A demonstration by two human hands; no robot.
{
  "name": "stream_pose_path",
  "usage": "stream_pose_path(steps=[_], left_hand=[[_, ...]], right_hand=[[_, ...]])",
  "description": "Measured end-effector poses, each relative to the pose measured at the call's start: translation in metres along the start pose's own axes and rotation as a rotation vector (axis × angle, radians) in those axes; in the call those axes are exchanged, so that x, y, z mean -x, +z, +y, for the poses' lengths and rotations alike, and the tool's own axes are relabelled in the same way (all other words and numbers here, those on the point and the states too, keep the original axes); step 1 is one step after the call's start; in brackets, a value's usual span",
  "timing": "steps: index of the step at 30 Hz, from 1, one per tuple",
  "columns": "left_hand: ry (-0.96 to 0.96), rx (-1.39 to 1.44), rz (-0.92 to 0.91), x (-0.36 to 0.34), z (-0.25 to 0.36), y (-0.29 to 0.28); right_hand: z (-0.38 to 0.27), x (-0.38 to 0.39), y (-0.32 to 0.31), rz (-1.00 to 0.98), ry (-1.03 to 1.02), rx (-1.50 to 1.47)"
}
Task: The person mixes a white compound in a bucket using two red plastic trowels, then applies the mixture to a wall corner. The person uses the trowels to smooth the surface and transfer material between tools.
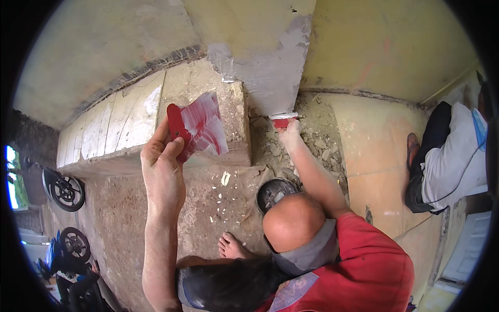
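My left hand [162,146] is closed on the red handle of a putty knife [201,126], raised in front of the tiled ledge. White putty is smeared over its wide blade. Low at the foot of the pillar [273,67], my right hand [289,130] grips a second putty knife [283,122], also red. A thick strip of white putty lies along that blade's edge, which is at the pillar's base; contact is hard to tell. Grey skim coat covers part of the pillar above it. Beside my bent knee stands a dark round tub [267,193], partly hidden, with something pale inside.
A tiled ledge [125,119] juts out left of the pillar. Broken rubble [325,138] lies at the wall's foot, and white flakes [225,178] dot the floor. Another person [452,156] sits at the right. Motorbikes [73,244] stand at the far left.
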State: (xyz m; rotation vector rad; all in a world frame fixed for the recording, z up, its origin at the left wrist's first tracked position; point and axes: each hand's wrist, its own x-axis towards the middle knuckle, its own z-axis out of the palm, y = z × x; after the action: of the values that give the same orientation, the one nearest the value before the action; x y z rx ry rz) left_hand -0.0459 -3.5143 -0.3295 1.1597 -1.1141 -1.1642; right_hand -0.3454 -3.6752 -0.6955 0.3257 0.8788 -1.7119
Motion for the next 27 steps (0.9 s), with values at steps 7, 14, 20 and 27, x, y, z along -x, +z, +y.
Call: stream_pose_path(steps=[7,14,20,27], left_hand=[[0.019,-0.011,0.003,-0.001,0.004,0.005],[0.026,0.039,-0.028,-0.001,0.005,0.011],[0.061,0.098,-0.068,0.001,0.017,0.016],[0.062,0.105,-0.125,0.0,0.021,0.018]], right_hand=[[-0.023,0.02,0.076,-0.033,0.003,0.103],[-0.08,0.072,0.15,-0.065,-0.064,0.168],[-0.115,0.127,0.203,-0.098,-0.106,0.163],[-0.147,0.159,0.256,-0.078,-0.085,0.144]])
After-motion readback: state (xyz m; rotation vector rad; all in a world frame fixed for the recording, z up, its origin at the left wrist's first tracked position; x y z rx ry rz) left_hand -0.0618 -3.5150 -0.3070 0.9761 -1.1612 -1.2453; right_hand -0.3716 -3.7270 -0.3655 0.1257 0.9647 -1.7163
